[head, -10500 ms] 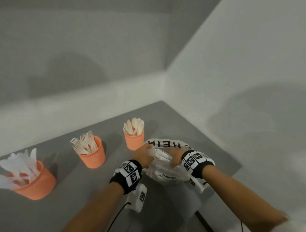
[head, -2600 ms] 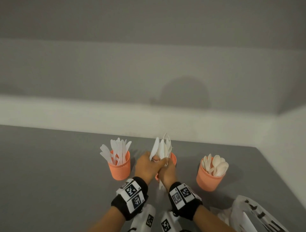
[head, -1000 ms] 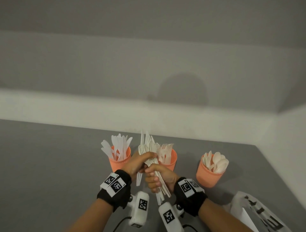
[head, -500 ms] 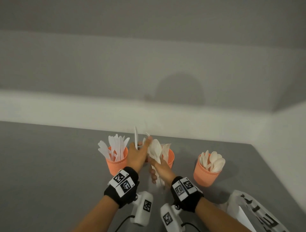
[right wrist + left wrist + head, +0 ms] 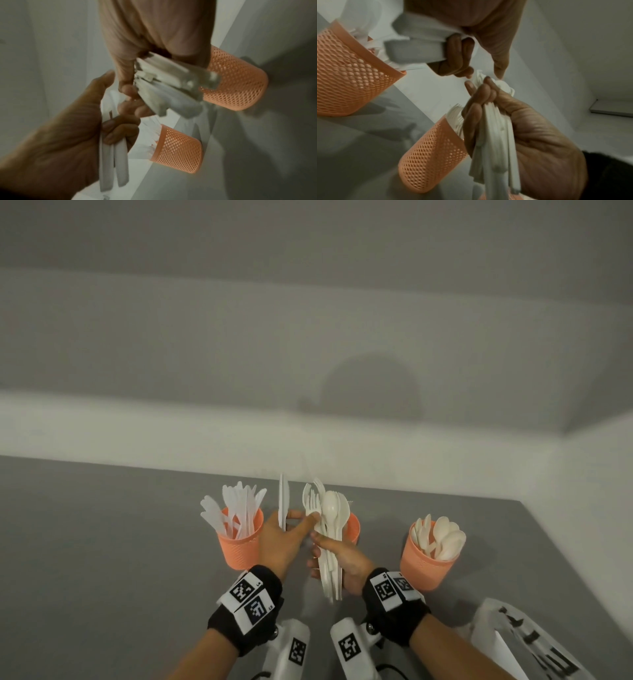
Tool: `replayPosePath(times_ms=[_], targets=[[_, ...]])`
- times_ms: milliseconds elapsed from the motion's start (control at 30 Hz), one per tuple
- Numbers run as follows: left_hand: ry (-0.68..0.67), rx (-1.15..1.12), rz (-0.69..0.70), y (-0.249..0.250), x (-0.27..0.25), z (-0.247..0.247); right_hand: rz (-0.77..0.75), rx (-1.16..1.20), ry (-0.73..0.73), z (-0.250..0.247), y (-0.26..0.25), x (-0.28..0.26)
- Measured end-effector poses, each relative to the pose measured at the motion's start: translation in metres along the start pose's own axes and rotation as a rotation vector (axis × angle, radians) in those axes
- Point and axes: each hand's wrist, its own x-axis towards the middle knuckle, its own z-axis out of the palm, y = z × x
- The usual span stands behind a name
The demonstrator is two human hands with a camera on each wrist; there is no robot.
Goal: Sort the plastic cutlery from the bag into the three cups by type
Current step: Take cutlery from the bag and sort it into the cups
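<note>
Three orange mesh cups stand in a row: the knife cup [image 5: 239,546] on the left, the fork cup [image 5: 354,529] in the middle and the spoon cup [image 5: 426,563] on the right. My right hand [image 5: 325,546] grips a mixed bundle of white forks and spoons [image 5: 329,522] upright in front of the fork cup, which it partly hides. My left hand [image 5: 298,520] pinches white knives [image 5: 283,501] upright just left of the bundle, beside the knife cup. In the left wrist view the bundle [image 5: 493,135] sits in the curled right fingers. The right wrist view shows the knife handles [image 5: 113,155] in the left hand.
The crumpled clear bag [image 5: 507,642] with black lettering lies at the lower right. The grey table [image 5: 102,559] meets white walls behind the cups and at the right edge. Bare table stretches to the left of the knife cup.
A second ago both hands held one bundle. The left hand has since drawn knives out of it and now holds them apart, to the left of the right hand's bundle.
</note>
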Motion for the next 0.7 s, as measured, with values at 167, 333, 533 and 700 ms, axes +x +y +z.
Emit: replayPosePath(times_ms=[167, 333, 533, 700], targets=[[0.054, 0.096, 0.041, -0.002, 0.006, 0.007, -0.034, -0.082, 0.031, 0.001, 0.001, 0.002], [0.055, 0.2, 0.074, 0.001, 0.01, 0.008, -0.025, -0.026, -0.002, 0.002, -0.004, -0.002], [0.026, 0.249, 0.088, 0.006, 0.01, 0.007, -0.039, -0.014, 0.039, 0.003, -0.005, -0.003], [0.025, 0.29, 0.127, 0.005, 0.011, 0.006, -0.081, -0.083, 0.057, 0.001, -0.005, -0.005]])
